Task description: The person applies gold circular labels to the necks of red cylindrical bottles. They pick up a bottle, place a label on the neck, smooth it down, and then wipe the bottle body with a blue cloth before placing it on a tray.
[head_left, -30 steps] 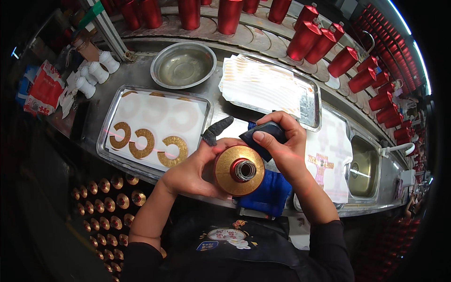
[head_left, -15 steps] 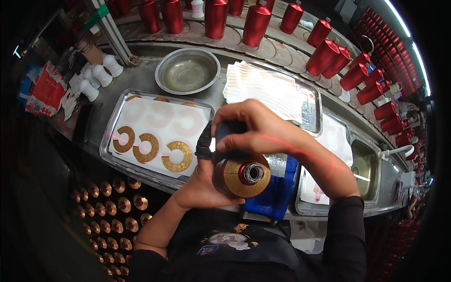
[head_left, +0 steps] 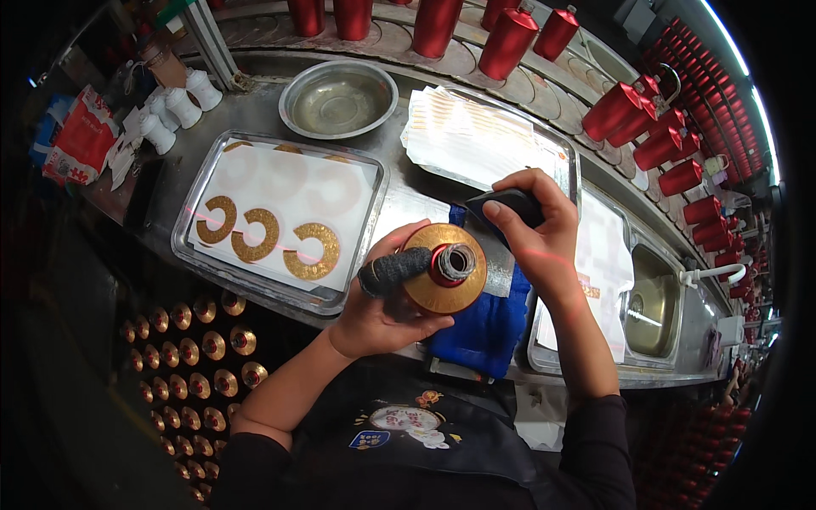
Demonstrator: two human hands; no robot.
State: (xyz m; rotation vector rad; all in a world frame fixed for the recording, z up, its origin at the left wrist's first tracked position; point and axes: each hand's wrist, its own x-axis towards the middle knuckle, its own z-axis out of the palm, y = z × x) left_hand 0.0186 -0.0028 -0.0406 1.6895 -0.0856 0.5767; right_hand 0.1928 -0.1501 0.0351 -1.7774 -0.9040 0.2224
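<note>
A bottle (head_left: 440, 295) with a gold shoulder and a red collar round its open threaded neck is gripped in my left hand (head_left: 371, 325). Its mouth faces up toward me. One finger of that hand wears a black knitted cover and lies against the gold shoulder. Just right of the bottle, my right hand (head_left: 551, 242) is closed on a black wedge-shaped scraper (head_left: 515, 204), apart from the bottle. Below both lies a blue cloth (head_left: 480, 336). Left of the bottle, gold C-shaped labels (head_left: 311, 252) sit on a white sheet in a metal tray (head_left: 181, 246).
A metal bowl of liquid (head_left: 338, 100) stands behind the tray. Stacked label sheets (head_left: 463, 136) fill another tray. Red bottles (head_left: 508, 42) line the curved conveyor behind. A sink (head_left: 653, 310) is at right, white bottles (head_left: 183, 106) at far left, and gold-topped bottles (head_left: 212, 347) below left.
My right hand has moved right, off the bottle, taking the black scraper with it. The covered finger now rests on the bottle's shoulder. Red bottles on the conveyor have shifted right.
</note>
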